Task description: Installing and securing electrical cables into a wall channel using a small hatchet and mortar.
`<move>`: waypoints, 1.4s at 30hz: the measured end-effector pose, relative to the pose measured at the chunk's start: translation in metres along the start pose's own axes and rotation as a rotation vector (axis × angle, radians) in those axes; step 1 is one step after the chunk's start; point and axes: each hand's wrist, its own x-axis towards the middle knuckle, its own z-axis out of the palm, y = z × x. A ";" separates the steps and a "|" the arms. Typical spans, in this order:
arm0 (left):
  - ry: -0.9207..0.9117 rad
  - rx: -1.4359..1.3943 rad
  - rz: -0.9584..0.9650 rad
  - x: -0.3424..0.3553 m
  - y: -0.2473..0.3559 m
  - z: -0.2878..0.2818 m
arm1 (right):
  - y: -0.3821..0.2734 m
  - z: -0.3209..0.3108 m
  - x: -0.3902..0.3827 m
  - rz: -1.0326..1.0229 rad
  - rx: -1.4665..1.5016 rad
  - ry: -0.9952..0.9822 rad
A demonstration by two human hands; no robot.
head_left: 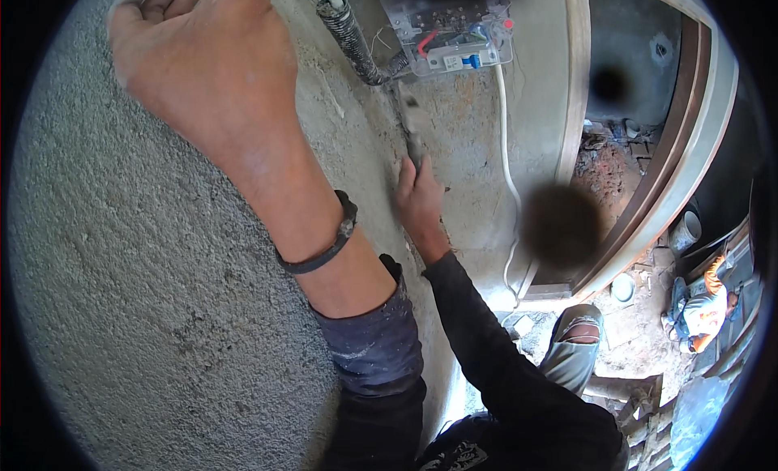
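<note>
My left hand [203, 74] is raised at the upper left against the rough grey wall [138, 268], its fingers curled; anything inside them is hidden. My right hand [417, 204] grips a narrow, long tool [413, 123], blurred at its upper part, held upright along the corner where the walls meet. Just above the tool, a corrugated conduit [352, 46] with white pipes runs to the clear plastic electrical box [446, 29], which has a small switch with a blue toggle. A white cable [506, 163] hangs down the wall from the box.
At right is a doorway with a curved-looking frame [577, 82]. Below lie a bucket [685, 232], a round container [622, 286] and debris. A person in orange and white [701, 309] is on the floor at lower right. A wooden structure [640, 414] stands beneath me, near my bent leg.
</note>
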 end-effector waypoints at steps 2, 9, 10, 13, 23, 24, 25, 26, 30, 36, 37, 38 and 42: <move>0.004 -0.109 -0.080 -0.005 0.015 0.004 | 0.002 0.009 0.009 0.019 -0.063 -0.004; 0.000 0.024 -0.012 -0.005 0.008 0.000 | -0.022 0.001 -0.005 0.205 0.088 0.063; -0.016 0.010 -0.039 -0.005 0.013 -0.001 | -0.026 0.001 -0.001 0.289 0.158 0.064; -0.017 0.038 0.022 -0.009 0.004 0.001 | -0.019 0.003 0.033 0.219 -0.029 -0.147; -0.107 0.079 -0.042 0.011 -0.016 -0.006 | -0.043 -0.005 0.042 0.517 0.531 -0.271; -0.110 0.092 -0.045 0.007 -0.005 -0.005 | -0.052 -0.013 0.032 0.526 0.532 -0.281; -0.043 0.220 -0.066 -0.004 0.008 -0.001 | -0.061 -0.026 0.019 0.653 0.673 -0.261; 0.028 0.320 -0.079 -0.006 0.021 0.009 | -0.068 -0.035 0.019 0.759 0.815 -0.219; 0.155 0.341 -0.473 0.004 0.037 0.030 | -0.067 -0.029 0.029 0.770 1.068 -0.102; -0.077 0.096 -0.038 -0.003 0.004 -0.004 | -0.068 -0.050 0.035 0.774 1.027 -0.186; -0.027 0.088 0.011 -0.003 -0.008 -0.003 | -0.071 -0.042 0.037 0.764 1.030 -0.193; 0.020 0.069 0.041 -0.007 -0.011 0.004 | -0.068 -0.036 0.038 0.743 0.995 -0.152; 0.024 0.321 -0.027 -0.001 -0.005 -0.002 | -0.071 -0.018 0.041 0.621 0.731 -0.158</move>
